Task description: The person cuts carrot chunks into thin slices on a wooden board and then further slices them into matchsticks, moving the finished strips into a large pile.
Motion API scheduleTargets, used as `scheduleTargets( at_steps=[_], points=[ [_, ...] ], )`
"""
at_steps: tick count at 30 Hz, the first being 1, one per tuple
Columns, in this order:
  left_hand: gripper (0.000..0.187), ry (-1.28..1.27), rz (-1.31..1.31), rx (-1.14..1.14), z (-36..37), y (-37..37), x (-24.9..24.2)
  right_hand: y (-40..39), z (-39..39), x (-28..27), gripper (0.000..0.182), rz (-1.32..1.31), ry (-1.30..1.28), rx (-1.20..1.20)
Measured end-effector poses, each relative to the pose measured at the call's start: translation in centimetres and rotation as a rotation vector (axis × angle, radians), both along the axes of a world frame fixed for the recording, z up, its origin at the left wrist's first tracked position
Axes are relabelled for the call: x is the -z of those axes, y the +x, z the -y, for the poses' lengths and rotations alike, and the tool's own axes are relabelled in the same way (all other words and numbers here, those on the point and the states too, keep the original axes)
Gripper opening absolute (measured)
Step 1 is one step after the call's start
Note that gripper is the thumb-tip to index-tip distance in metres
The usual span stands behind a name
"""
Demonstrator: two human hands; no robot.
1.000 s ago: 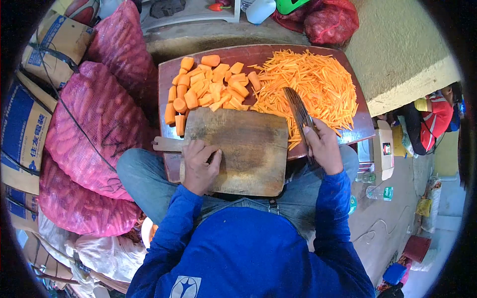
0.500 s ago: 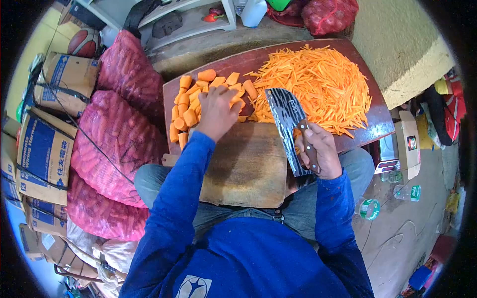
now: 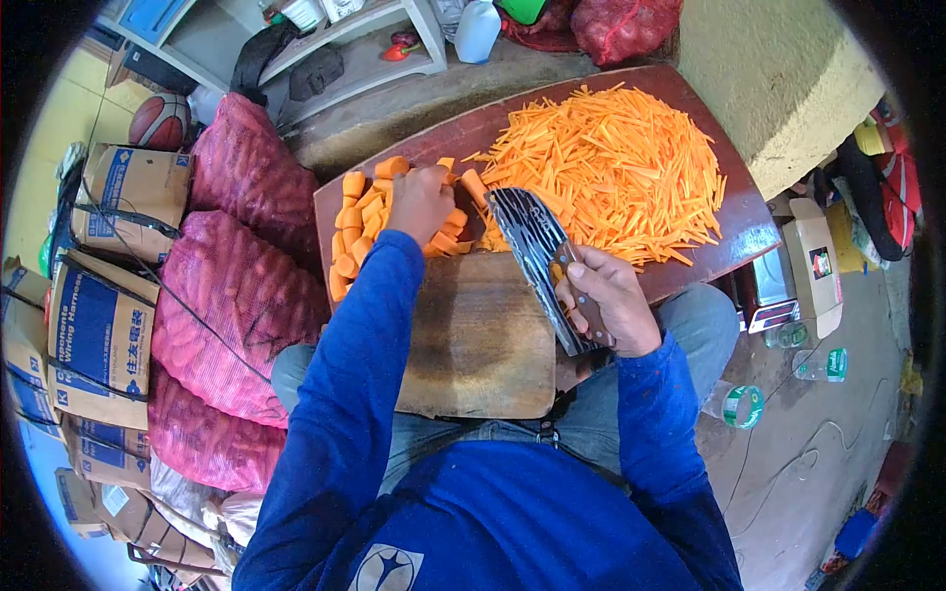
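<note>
My right hand [image 3: 613,297] grips a cleaver [image 3: 532,254] by its brown riveted handle, the patterned dark blade slanting up to the left beside the cutting board. My left hand [image 3: 422,204] is down in a group of peeled carrot chunks [image 3: 357,219], its fingers bent and their tips hidden among the pieces; I cannot tell whether it holds one. A worn wooden cutting board [image 3: 478,340] lies across my lap against the table edge. Right of the chunks, beyond the blade, rises a large heap of carrot strips [image 3: 616,172].
The dark red table [image 3: 744,222] carries the carrots. Pink mesh sacks [image 3: 222,305] and cardboard boxes [image 3: 103,330] stack up on the left. A concrete ledge [image 3: 778,89] stands at the far right; plastic bottles [image 3: 739,404] lie on the floor at right.
My left hand has shifted slightly up and left, from spread fingers over the chunks to bent fingers among them. The cleaver stays in my right hand. The whole view has tilted a little.
</note>
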State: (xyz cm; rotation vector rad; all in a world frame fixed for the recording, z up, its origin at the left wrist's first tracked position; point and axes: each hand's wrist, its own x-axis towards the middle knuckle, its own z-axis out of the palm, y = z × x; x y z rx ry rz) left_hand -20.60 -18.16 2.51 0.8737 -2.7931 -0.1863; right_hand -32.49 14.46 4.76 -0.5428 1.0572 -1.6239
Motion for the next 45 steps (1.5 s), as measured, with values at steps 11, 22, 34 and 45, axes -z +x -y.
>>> scheduleTargets(
  at_steps=[11, 22, 34, 45],
  points=[
    [0.036, 0.522, -0.517, -0.046, -12.9, 11.3, -1.5, 0.6, 0.3, 0.3, 0.043, -0.035, 0.018, -0.087],
    [0.036, 0.344, -0.451, -0.086, -18.5, 18.1, -1.2, 4.9, -0.7, -2.9, 0.031, -0.288, 0.246, -0.393],
    [0.04, 0.182, -0.435, 0.139, -17.9, 19.3, 0.4, 11.2, -1.1, -5.8, 0.037, -1.086, 0.157, -0.378],
    [0.037, 0.166, -0.383, 0.26, -17.1, 19.7, 0.6, 12.1, -1.8, -7.8, 0.044, -1.282, 0.261, -0.486]
  ],
)
